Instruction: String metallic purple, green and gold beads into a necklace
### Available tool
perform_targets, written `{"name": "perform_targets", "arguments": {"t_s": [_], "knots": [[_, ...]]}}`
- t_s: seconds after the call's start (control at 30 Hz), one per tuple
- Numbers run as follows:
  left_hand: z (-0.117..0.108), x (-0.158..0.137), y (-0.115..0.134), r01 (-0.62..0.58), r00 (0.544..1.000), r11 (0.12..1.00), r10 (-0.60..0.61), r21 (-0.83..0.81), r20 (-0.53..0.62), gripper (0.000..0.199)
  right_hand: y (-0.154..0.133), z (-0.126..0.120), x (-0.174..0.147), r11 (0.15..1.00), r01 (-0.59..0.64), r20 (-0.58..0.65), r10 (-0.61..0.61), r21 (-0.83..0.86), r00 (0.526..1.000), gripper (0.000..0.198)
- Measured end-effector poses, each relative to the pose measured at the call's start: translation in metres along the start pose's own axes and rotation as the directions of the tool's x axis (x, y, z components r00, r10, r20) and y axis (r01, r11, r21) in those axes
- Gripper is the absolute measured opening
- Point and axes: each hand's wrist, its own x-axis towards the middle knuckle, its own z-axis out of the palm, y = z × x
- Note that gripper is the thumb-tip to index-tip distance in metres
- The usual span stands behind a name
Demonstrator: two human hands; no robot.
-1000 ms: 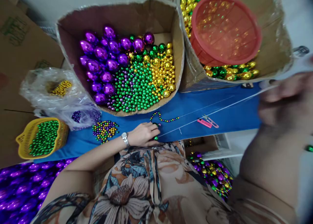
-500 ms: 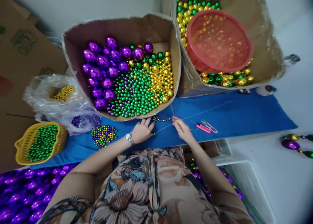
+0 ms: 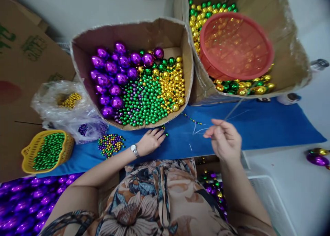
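Observation:
My left hand [image 3: 151, 142], a watch on its wrist, lies flat with fingers stretched out on the blue cloth [image 3: 177, 146], at the near edge of the left cardboard box. Small green and gold beads [image 3: 163, 127] show at its fingertips. My right hand [image 3: 227, 139] is raised over the cloth to the right, thumb and fingers pinched on a pale thread [image 3: 235, 107]. From beside the box a short string of small purple, green and gold beads [image 3: 191, 119] runs towards it, with loose thread trailing.
The left cardboard box [image 3: 131, 126] holds purple, green and gold balls. A red basket [image 3: 237, 71] sits in the right box [image 3: 206, 98]. Left are a loose bead pile [image 3: 111, 145], plastic bags [image 3: 46, 102] and a yellow basket [image 3: 67, 150] of green beads. Purple balls [image 3: 31, 201] lie below.
My right hand has moved right and up, drawing the thread and bead string out to the right. It now covers the pink tool and snips. My left hand has barely moved.

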Motion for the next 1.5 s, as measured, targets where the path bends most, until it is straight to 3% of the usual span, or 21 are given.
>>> {"name": "perform_targets", "arguments": {"t_s": [0.1, 0.17, 0.23, 0.37, 0.47, 0.57, 0.63, 0.73, 0.8, 0.87, 0.93, 0.97, 1.0, 1.1, 1.27, 1.5], "knots": [[-0.005, -0.002, 0.000, 0.019, 1.000, 1.000, -0.019, 0.009, -0.023, 0.041, -0.016, -0.006, 0.006, 0.986, 0.093, -0.072, -0.084, 0.136, 0.994, 0.021], [-0.017, 0.003, -0.001, -0.026, 0.996, 0.998, 0.021, -0.065, -0.083, 0.040, -0.016, -0.006, 0.006, 0.988, 0.090, -0.050, -0.085, 0.125, 0.995, 0.017], [-0.031, 0.019, -0.004, -0.034, 0.982, 0.984, 0.001, -0.175, -0.189, 0.036, -0.009, -0.002, 0.002, 0.999, 0.048, 0.013, -0.048, 0.025, 0.999, 0.016], [-0.049, 0.076, -0.019, 0.108, 0.903, 0.931, -0.238, -0.348, -0.357, 0.032, 0.009, 0.013, -0.007, 0.978, -0.001, 0.168, 0.038, -0.210, 0.985, 0.019], [-0.047, 0.120, -0.031, 0.227, 0.891, 0.894, -0.351, -0.386, -0.288, 0.034, 0.016, 0.021, -0.010, 0.963, 0.005, 0.210, 0.054, -0.271, 0.976, 0.022], [-0.042, 0.142, -0.035, 0.317, 0.887, 0.875, -0.410, -0.366, -0.212, 0.033, 0.020, 0.022, -0.013, 0.954, -0.003, 0.216, 0.071, -0.300, 0.974, 0.023], [-0.040, 0.143, -0.035, 0.309, 0.884, 0.870, -0.412, -0.383, -0.223, 0.031, 0.022, 0.021, -0.015, 0.950, -0.015, 0.209, 0.084, -0.312, 0.974, 0.023], [-0.038, 0.131, -0.036, 0.174, 0.875, 0.825, -0.380, -0.537, -0.300, 0.031, 0.026, 0.021, -0.016, 0.943, -0.021, 0.216, 0.098, -0.333, 0.971, 0.023], [-0.039, 0.119, -0.039, 0.071, 0.850, 0.645, -0.439, -0.761, -0.293, 0.028, 0.027, 0.022, -0.017, 0.931, -0.002, 0.233, 0.093, -0.366, 0.968, 0.023], [-0.042, 0.105, -0.042, -0.021, 0.837, 0.250, -0.525, -0.968, -0.154, 0.027, 0.028, 0.024, -0.017, 0.904, 0.040, 0.247, 0.074, -0.426, 0.966, 0.023], [-0.047, 0.091, -0.045, -0.094, 0.844, -0.193, -0.536, -0.977, 0.025, 0.029, 0.031, 0.026, -0.016, 0.861, 0.105, 0.270, 0.039, -0.497, 0.962, 0.022], [-0.049, 0.084, -0.046, -0.125, 0.849, -0.350, -0.522, -0.928, 0.083, 0.031, 0.033, 0.027, -0.016, 0.838, 0.142, 0.288, 0.019, -0.527, 0.957, 0.022], [-0.050, 0.077, -0.047, -0.153, 0.852, -0.450, -0.511, -0.880, 0.113, 0.033, 0.036, 0.028, -0.016, 0.816, 0.179, 0.309, -0.001, -0.550, 0.951, 0.022], [-0.054, 0.060, -0.045, -0.216, 0.851, -0.540, -0.513, -0.813, 0.115, 0.037, 0.046, 0.031, -0.016, 0.761, 0.276, 0.358, -0.061, -0.587, 0.932, 0.021], [-0.054, 0.049, -0.042, -0.245, 0.834, -0.531, -0.542, -0.811, 0.103, 0.039, 0.054, 0.036, -0.016, 0.706, 0.356, 0.392, -0.120, -0.613, 0.912, 0.023], [-0.052, 0.045, -0.042, -0.165, 0.807, -0.454, -0.572, -0.875, 0.145, 0.039, 0.055, 0.038, -0.016, 0.667, 0.369, 0.419, -0.093, -0.647, 0.903, 0.025]]}}
